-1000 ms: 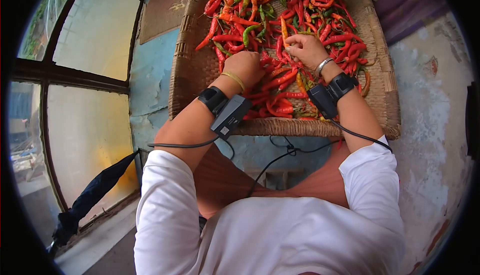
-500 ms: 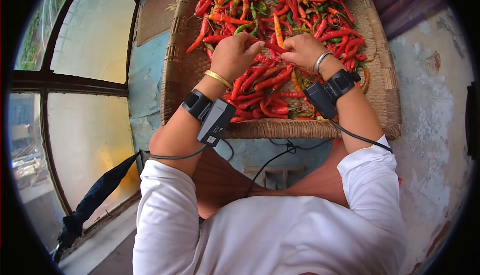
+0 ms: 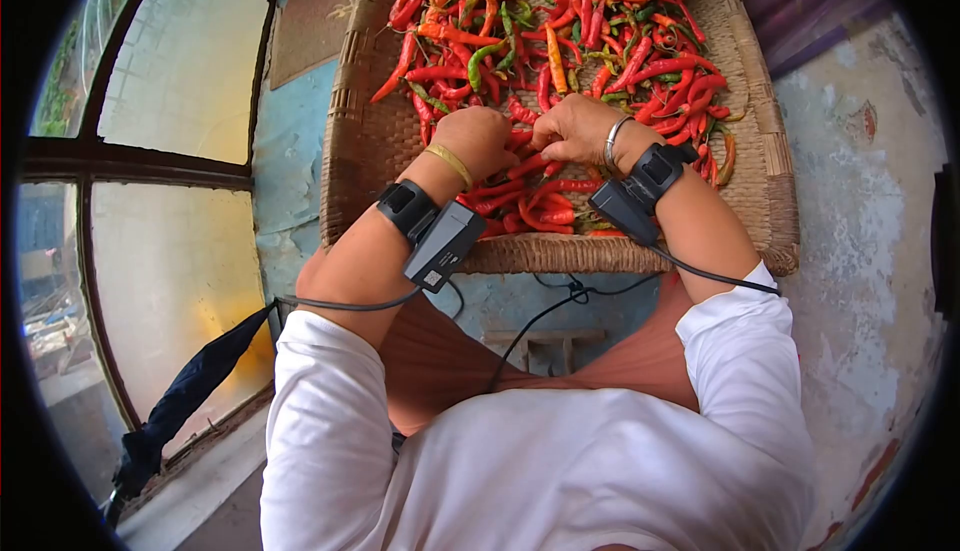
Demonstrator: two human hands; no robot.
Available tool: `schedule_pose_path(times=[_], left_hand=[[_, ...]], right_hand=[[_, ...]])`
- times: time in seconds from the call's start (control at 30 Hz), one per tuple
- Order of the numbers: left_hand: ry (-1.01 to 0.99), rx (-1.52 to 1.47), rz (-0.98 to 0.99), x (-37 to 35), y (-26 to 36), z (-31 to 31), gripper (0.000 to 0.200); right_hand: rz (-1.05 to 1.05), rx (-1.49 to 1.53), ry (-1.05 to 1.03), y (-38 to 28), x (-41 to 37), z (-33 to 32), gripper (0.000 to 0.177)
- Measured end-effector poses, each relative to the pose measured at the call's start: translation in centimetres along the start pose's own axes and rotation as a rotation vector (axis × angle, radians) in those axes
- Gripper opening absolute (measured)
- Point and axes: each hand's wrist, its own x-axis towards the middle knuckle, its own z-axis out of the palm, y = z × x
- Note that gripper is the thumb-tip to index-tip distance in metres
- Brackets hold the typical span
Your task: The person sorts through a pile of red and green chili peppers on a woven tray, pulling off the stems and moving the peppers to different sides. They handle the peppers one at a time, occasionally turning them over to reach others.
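Observation:
Both my hands are low over red chili peppers [image 3: 548, 213] heaped near the front of a woven tray [image 3: 550, 257]. My left hand [image 3: 474, 141] is closed, its knuckles up and fingertips mostly hidden beneath it. Just to the right, my right hand [image 3: 580, 131] has its thumb and fingers bent together, pointing down and left. Red peppers lie in the small gap between the two hands; whether either one grips a pepper is not clear. Beyond them spreads a larger mix of red, orange and green chili peppers [image 3: 480, 16].
Black devices are strapped to both wrists, with a cable [image 3: 700, 271] running from the right one. A folded dark umbrella [image 3: 195, 381] leans by the window [image 3: 170, 251] at left. A worn wall [image 3: 860, 251] stands at right, and purple cloth [image 3: 820, 1] at upper right.
Half a second ago both hands held a red chili pepper between them, higher up. Both have come down toward the near heap, and the right hand has shifted left.

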Motion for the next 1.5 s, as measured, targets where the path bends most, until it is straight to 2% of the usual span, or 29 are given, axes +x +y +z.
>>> schedule_pose_path(times=[0.03, 0.1, 0.33, 0.4, 0.43, 0.5, 0.53, 0.57, 0.63, 0.7, 0.73, 0.77, 0.83, 0.87, 0.9, 0.97, 1.07, 1.17, 1.2, 1.27, 1.3, 1.37, 1.43, 1.47, 1.5], left_hand=[[0.002, -0.003, -0.002, 0.0, 0.0, 0.1, 0.031], [0.034, -0.016, -0.003, -0.1, -0.1, 0.2, 0.030], [0.045, -0.074, -0.022, 0.2, -0.2, 0.1, 0.027], [0.191, -0.274, -0.054, 0.4, -0.6, -0.4, 0.026], [0.191, -0.276, -0.055, 0.5, -0.7, -0.8, 0.026], [0.324, -0.590, -0.224, 0.7, -0.9, -1.9, 0.031], [0.404, -0.820, -0.248, 1.5, -1.5, -1.2, 0.029], [0.367, -1.133, -0.329, 1.1, -1.1, -2.4, 0.026], [0.409, -1.267, -0.356, 0.8, -1.1, -2.9, 0.024], [0.380, -1.269, -0.368, 1.0, -1.0, -2.5, 0.021], [0.353, -1.270, -0.379, 1.1, -1.0, -2.4, 0.019], [0.350, -1.269, -0.380, 1.2, -0.8, -2.4, 0.019], [0.254, -1.287, -0.359, 1.0, 0.0, -2.4, 0.018], [0.224, -1.275, -0.350, 1.0, -0.1, -2.3, 0.017], [0.221, -1.273, -0.351, 0.9, 0.1, -2.3, 0.017], [0.192, -1.381, -0.308, 0.9, 0.3, -2.2, 0.018], [0.183, -1.420, -0.208, 1.4, -0.4, -0.8, 0.020], [0.192, -1.470, -0.232, 1.6, -0.5, -0.5, 0.023], [0.194, -1.472, -0.230, 1.6, -0.6, -0.4, 0.023], [0.442, -0.745, -0.111, 1.6, -0.8, 0.0, 0.025], [0.443, -0.746, -0.110, 1.4, -0.9, 0.1, 0.025], [0.236, -0.376, 0.147, 1.1, -0.8, 0.5, 0.023], [0.163, -0.329, 0.220, 1.4, -1.1, 1.9, 0.020], [0.137, -0.296, 0.264, 1.2, -1.0, 1.9, 0.021], [0.111, -0.263, 0.308, 1.0, -1.0, 1.8, 0.021]], right_hand=[[-0.001, -0.003, -0.004, -0.1, 0.0, 0.1, 0.019], [0.107, -0.262, -0.079, -0.3, -0.1, 0.1, 0.022], [0.112, -0.279, -0.080, -0.2, -0.1, -0.1, 0.016], [0.129, -0.238, -0.072, 0.2, -0.5, -0.9, 0.016], [0.149, -0.196, -0.058, 0.4, -1.0, -1.4, 0.016], [0.113, -0.166, -0.026, 0.6, -1.9, -2.5, 0.016], [0.126, 0.044, -0.004, 0.9, -2.3, -2.8, 0.015], [0.140, 0.256, 0.021, 1.0, -2.7, -3.1, 0.015], [0.145, 0.429, 0.086, 1.0, -3.3, -4.0, 0.011], [0.224, 0.646, 0.167, 1.6, -3.3, -4.7, 0.012], [0.196, 0.788, 0.302, 2.6, -3.1, -4.3, 0.021], [0.197, 0.791, 0.303, 2.6, -2.7, -3.9, 0.021], [0.296, 1.114, 0.732, 2.1, -1.9, -3.1, 0.034], [0.346, 0.961, 0.612, 2.0, -1.4, -3.0, 0.045], [0.353, 0.866, 0.563, 1.5, -1.2, -2.4, 0.038], [0.282, 0.759, 0.300, 0.0, -0.9, -1.4, 0.036], [0.165, 0.658, 0.182, -1.3, 0.8, 0.3, 0.028], [0.265, 0.687, 0.141, -1.1, 0.5, -0.4, 0.028], [0.304, 0.673, 0.122, -0.9, 0.2, -0.9, 0.026], [0.372, 0.657, 0.051, 0.2, -0.5, -1.7, 0.025], [0.439, 0.642, -0.019, 0.7, -0.8, -2.1, 0.025], [0.466, 0.627, -0.030, 2.0, -1.1, -2.3, 0.022], [0.426, 0.799, 0.132, 3.4, -1.2, -2.7, 0.021], [0.287, 1.026, 0.297, 3.3, -1.2, -2.9, 0.026], [0.204, 1.256, 0.644, 2.4, -1.0, -2.6, 0.037]])
